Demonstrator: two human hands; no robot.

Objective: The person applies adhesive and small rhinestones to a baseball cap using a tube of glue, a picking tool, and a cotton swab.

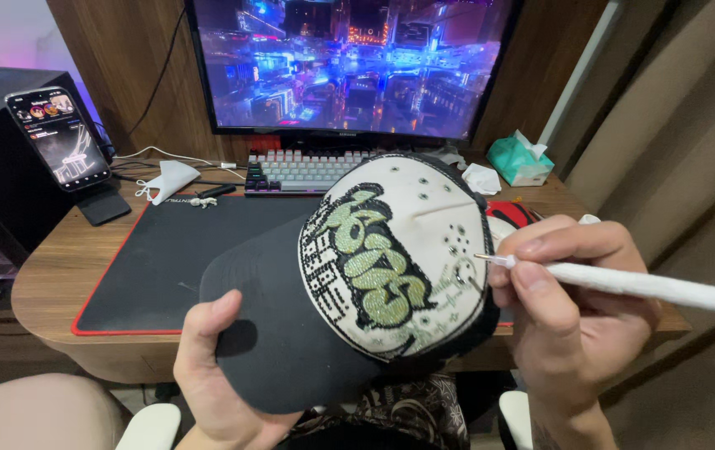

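Observation:
A cap (399,250) with a white front panel, green rhinestone lettering and a black brim is held up over the desk edge. My left hand (220,379) grips the black brim from below, thumb on top. My right hand (570,308) pinches a long white pen-like tool (649,286), and its fine metal tip touches the white panel at the cap's right side, next to a round stone outline.
A black desk mat (165,258) with a red edge covers the wooden desk (49,275). Behind stand a lit monitor (345,62), a keyboard (303,171), a phone on a stand (61,137), a white face mask (170,179) and a green tissue box (520,160).

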